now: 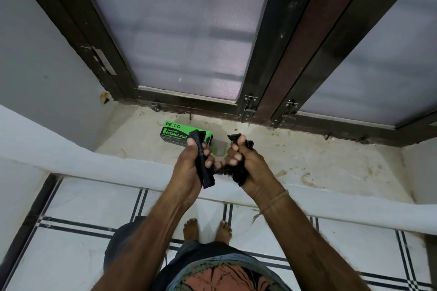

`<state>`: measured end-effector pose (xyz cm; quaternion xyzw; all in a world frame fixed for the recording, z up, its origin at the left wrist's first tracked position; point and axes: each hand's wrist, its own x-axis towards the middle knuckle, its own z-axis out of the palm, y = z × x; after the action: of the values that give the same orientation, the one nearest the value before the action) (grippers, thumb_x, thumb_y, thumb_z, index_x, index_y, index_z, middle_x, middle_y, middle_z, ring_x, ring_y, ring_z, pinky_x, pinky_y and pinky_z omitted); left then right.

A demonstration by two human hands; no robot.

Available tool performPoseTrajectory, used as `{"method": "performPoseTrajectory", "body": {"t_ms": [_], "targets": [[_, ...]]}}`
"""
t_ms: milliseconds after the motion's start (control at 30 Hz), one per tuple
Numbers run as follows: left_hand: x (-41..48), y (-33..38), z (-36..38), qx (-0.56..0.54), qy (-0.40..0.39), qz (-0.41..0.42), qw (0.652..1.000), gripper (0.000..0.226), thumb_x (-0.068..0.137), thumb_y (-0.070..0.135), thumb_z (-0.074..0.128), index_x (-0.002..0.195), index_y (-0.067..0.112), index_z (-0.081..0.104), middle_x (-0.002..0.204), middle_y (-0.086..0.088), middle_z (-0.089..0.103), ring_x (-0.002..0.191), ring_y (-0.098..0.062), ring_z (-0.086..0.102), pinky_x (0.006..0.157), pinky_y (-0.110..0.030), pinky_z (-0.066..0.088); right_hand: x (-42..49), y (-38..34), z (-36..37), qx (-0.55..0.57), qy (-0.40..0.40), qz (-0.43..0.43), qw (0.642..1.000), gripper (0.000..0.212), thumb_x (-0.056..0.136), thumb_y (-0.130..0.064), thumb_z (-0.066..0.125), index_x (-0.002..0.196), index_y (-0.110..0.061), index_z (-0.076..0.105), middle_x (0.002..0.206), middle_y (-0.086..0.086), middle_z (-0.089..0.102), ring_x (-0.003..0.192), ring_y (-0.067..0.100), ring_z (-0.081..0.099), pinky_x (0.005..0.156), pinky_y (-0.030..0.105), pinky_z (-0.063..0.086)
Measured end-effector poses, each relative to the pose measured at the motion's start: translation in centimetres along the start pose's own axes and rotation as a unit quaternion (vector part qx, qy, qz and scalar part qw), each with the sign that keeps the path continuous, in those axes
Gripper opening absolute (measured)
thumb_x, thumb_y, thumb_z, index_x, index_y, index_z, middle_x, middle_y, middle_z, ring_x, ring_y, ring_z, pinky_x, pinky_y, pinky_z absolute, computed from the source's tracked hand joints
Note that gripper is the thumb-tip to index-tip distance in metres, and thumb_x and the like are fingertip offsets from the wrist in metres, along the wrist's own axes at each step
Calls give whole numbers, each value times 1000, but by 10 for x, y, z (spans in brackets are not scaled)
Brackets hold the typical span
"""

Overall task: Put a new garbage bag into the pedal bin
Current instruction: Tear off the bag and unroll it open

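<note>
- Gripping one end of black garbage bag [208,179] with left hand [192,165], fingers [209,163] clamped round it.
- Gripping bunched other end with right hand [247,166], fingers [233,162] clamped too.
- Just beyond left fingers: green box [176,132] on ledge [307,153].

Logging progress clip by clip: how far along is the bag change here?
Done: a black garbage bag looks pulled from the green box, which lies on the ledge by the window. In hand: the left hand and right hand both grip the bag, bunched up, not opened. Left: opening it and fitting it into the pedal bin, which I cannot plainly make out here.
</note>
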<state>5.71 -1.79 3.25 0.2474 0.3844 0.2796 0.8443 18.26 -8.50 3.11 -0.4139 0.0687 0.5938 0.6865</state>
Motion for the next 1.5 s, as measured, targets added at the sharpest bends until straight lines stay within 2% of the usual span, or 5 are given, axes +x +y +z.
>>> {"method": "performPoseTrajectory", "body": {"t_ms": [533, 900, 1000, 1200, 1500], "targets": [[24, 40, -28, 54, -20, 63, 996, 31, 101, 21, 54, 124, 0, 53, 104, -15, 75, 108, -31, 73, 99, -38, 58, -14, 8, 3, -401, -32, -106, 909, 33, 99, -47, 59, 124, -28, 70, 92, 10, 64, 56, 10, 37, 50, 26, 31], [22, 27, -24, 155, -26, 88, 984, 50, 97, 23, 65, 131, -9, 47, 122, -20, 73, 117, -30, 70, 104, -41, 55, -15, 25, 5, -246, 44, -163, 954, 28, 100, -29, 65, 121, -12, 72, 108, 28, 74, 48, 10, 36, 46, 21, 34], [26, 30, -33, 365, 27, 223, 904, 42, 93, 38, 73, 124, 15, 56, 124, -2, 69, 117, -24, 65, 98, -39, 57, -14, 18, -4, -202, 101, -179, 958, 24, 100, -21, 66, 119, -7, 72, 110, 31, 72, 48, 11, 37, 44, 22, 35], [73, 45, -54, 804, -81, 288, 514, 85, 77, 57, 80, 148, 22, 48, 154, -3, 50, 148, -28, 38, 122, -53, 22, -18, 0, -27, -191, 173, -221, 941, 21, 101, -15, 64, 118, -6, 72, 103, 22, 78, 51, 16, 32, 46, 22, 36], [64, 57, -54, 773, -91, 330, 534, 68, 77, 56, 80, 133, 30, 51, 115, 2, 73, 103, -26, 67, 92, -40, 44, -24, 3, -31, -255, 204, -251, 911, 15, 101, -17, 64, 111, -14, 75, 101, 15, 78, 48, 14, 30, 40, 22, 32]]}}
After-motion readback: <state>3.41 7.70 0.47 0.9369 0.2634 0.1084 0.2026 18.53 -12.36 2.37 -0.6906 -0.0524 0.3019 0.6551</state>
